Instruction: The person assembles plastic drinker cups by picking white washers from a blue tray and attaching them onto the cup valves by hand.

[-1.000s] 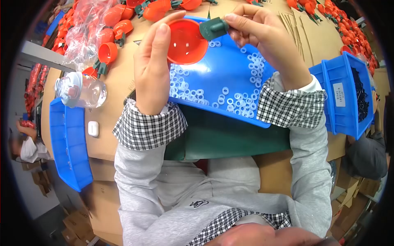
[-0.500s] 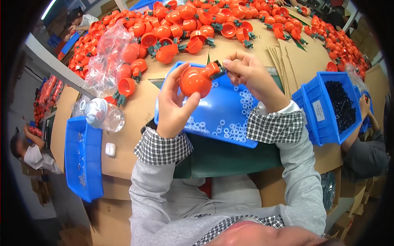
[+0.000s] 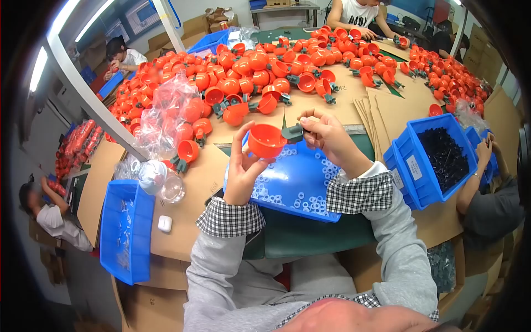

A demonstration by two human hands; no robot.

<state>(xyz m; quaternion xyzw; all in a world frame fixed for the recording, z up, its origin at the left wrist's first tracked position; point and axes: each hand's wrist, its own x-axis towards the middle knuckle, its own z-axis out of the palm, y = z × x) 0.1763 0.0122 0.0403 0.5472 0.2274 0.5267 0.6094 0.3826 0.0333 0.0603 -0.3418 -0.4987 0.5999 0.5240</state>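
My left hand holds an orange-red plastic cup by its side, thumb below and fingers behind. The cup's open mouth faces up towards me. From its right side sticks out a dark grey-green fitting, and my right hand pinches the fitting's outer end between thumb and fingers. Under both hands lies a blue tray with many small white washers scattered along its near and right sides. Whether a small part sits between my right fingertips is hidden.
A heap of orange-red cups spreads across the far table. Left are a plastic bottle, a white case and a blue bin. Right stands a bin of black parts. Several people sit around the table.
The cup has turned over in my hands, from its round outside showing to its open mouth showing. The camera view has tipped up, bringing more of the room into sight.
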